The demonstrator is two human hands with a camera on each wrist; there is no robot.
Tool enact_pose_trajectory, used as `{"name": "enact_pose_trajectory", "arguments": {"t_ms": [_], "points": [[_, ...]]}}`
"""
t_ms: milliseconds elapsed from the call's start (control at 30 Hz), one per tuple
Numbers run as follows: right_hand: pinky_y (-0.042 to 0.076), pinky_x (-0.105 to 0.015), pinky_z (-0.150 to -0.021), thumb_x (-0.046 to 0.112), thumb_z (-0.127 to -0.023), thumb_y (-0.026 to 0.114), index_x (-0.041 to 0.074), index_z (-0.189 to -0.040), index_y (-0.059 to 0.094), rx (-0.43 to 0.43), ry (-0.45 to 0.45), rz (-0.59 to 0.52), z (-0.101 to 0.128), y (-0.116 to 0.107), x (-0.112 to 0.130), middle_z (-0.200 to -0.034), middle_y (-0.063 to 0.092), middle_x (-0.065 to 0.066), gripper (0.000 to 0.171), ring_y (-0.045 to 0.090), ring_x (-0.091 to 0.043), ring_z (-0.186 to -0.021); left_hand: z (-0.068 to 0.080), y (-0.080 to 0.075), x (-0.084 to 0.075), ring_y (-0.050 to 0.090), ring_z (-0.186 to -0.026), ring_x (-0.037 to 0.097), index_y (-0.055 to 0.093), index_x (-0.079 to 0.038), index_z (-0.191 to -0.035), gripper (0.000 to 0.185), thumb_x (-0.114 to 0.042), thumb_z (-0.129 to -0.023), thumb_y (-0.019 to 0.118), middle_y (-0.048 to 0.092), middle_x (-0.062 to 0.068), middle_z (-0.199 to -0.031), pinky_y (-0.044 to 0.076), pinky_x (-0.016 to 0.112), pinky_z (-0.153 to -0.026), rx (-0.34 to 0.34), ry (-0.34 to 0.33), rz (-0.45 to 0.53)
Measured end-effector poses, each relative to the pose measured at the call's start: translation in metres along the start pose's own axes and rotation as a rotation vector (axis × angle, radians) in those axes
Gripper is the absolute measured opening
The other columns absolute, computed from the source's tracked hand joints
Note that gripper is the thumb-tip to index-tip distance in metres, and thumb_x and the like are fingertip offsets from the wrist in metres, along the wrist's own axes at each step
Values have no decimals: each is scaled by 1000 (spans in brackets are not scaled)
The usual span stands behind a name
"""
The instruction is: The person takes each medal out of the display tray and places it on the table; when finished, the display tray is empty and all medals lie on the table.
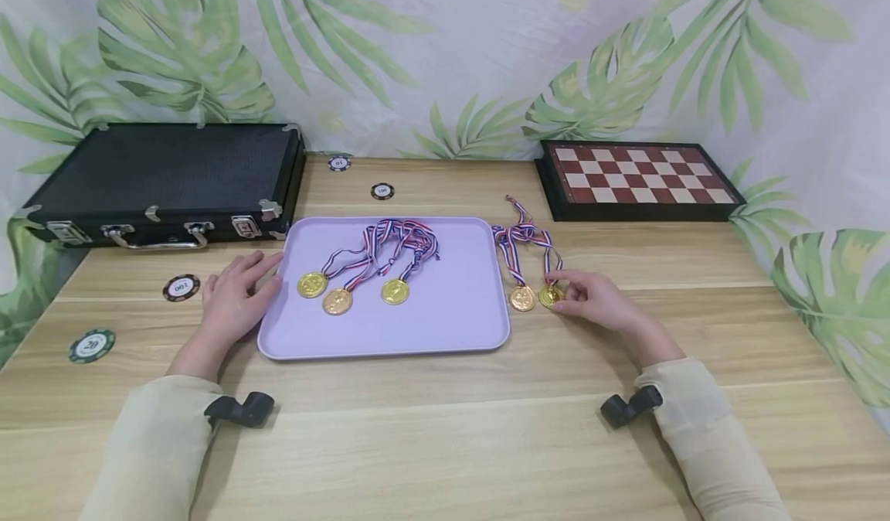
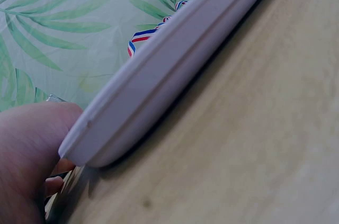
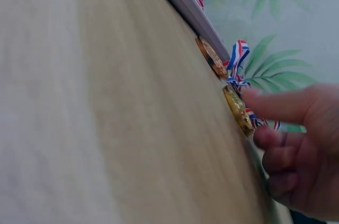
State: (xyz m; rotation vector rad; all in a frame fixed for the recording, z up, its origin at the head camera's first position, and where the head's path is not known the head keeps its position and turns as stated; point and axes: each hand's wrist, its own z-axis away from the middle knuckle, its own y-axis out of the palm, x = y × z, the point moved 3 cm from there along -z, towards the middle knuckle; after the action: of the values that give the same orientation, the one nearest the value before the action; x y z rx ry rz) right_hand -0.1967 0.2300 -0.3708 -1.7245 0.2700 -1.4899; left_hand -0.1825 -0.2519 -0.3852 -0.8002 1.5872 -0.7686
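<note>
A lavender tray (image 1: 452,304) lies mid-table with three gold medals on it (image 1: 312,284) (image 1: 337,301) (image 1: 394,291), their striped ribbons (image 1: 396,239) bunched towards the back. My left hand (image 1: 232,301) rests flat on the table with straight fingers against the tray's left rim (image 2: 175,70); the thumb (image 2: 26,155) sits by the rim's corner. Two more gold medals lie on the table right of the tray (image 1: 522,298) (image 1: 550,296). My right hand (image 1: 594,301) touches the right one (image 3: 238,110) with its index fingertip (image 3: 259,102), the medal still flat on the wood. The other medal (image 3: 212,57) lies beside it.
A black latched case (image 1: 167,181) stands at the back left, a chessboard box (image 1: 636,177) at the back right. Poker chips lie loose on the table (image 1: 181,287) (image 1: 92,345) (image 1: 382,191) (image 1: 338,163). A leaf-print cloth hangs behind.
</note>
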Motion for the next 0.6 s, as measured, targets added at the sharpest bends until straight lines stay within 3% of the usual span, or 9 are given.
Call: {"name": "enact_pose_trajectory", "arguments": {"t_ms": [133, 267, 433, 600], "points": [[35, -23, -44, 9, -76, 65, 1, -121, 47, -50, -31, -99, -5, -6, 19, -66, 51, -7, 48, 43, -13, -53, 0, 0, -1, 14, -123, 42, 41, -6, -127, 44, -29, -90, 39, 28, 26, -131, -3, 58, -92, 6, -2, 3], [40, -22, -49, 6, -77, 64, 1, -120, 48, -82, -134, -228, -19, 1, 57, -72, 54, -10, 47, 48, -14, -59, 1, -1, -2, 14, -122, 42, 41, -6, -127, 44, -29, -90, 39, 28, 26, -131, -3, 58, -92, 5, 0, 4], [40, -22, -52, 0, -76, 63, -3, -116, 49, -60, -258, -342, -46, 28, 105, -71, 56, -8, 43, 49, -13, -59, 1, 0, -2, 14, -123, 42, 41, -6, -127, 44, -29, -90, 39, 28, 26, -132, -2, 58, -92, 7, -6, 4], [42, -23, -56, 7, -75, 66, -1, -116, 50, 8, -224, -299, -72, 65, 129, -74, 56, -5, 45, 50, -14, -63, 0, 0, -2, 13, -123, 41, 41, -6, -127, 45, -30, -90, 39, 28, 26, -132, -2, 58, -92, 9, -8, 2]]}}
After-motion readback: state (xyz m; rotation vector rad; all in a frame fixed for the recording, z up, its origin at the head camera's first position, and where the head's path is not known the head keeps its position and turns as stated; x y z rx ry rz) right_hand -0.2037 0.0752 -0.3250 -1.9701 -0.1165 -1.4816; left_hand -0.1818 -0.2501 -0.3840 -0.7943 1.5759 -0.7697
